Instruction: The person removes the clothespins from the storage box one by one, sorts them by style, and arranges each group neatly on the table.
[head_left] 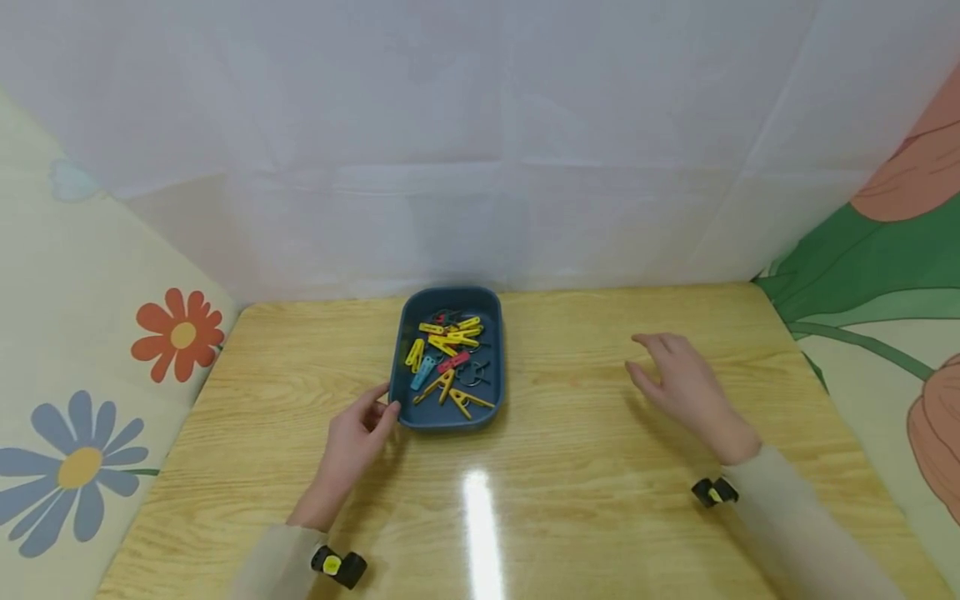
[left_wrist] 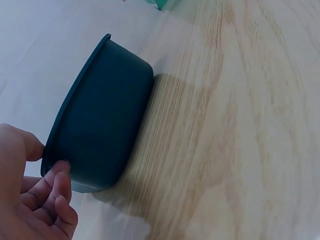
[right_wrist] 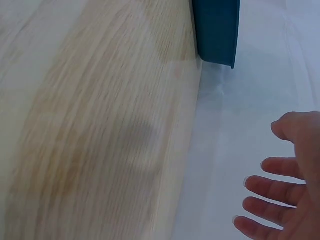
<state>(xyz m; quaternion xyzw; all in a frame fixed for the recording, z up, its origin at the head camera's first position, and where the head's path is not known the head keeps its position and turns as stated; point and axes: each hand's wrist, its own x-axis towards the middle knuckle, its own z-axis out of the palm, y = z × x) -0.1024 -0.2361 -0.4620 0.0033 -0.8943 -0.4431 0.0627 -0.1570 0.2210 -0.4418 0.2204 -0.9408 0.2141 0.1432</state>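
A dark blue plastic tray (head_left: pixel 450 423) with raised walls stands on the wooden table, towards its far edge. Inside lie several clothespins: yellow ones (head_left: pixel 463 337), a red one (head_left: pixel 453 362) and a blue one (head_left: pixel 423 372), along with some dark wire-like pieces (head_left: pixel 472 373). My left hand (head_left: pixel 356 437) pinches the tray's near left corner, thumb at the rim and fingertips against the outer wall (left_wrist: pixel 105 110). Well to the right of the tray, my right hand (head_left: pixel 682 387) hovers over the table with fingers spread and holds nothing.
The pale wood table (head_left: pixel 585 500) reaches back to a hanging white cloth (head_left: pixel 480 208). Flower-patterned sheets flank it at left (head_left: pixel 75 350) and right (head_left: pixel 877 308). Each wrist carries a small black camera, and a bright light streak reflects off the near tabletop.
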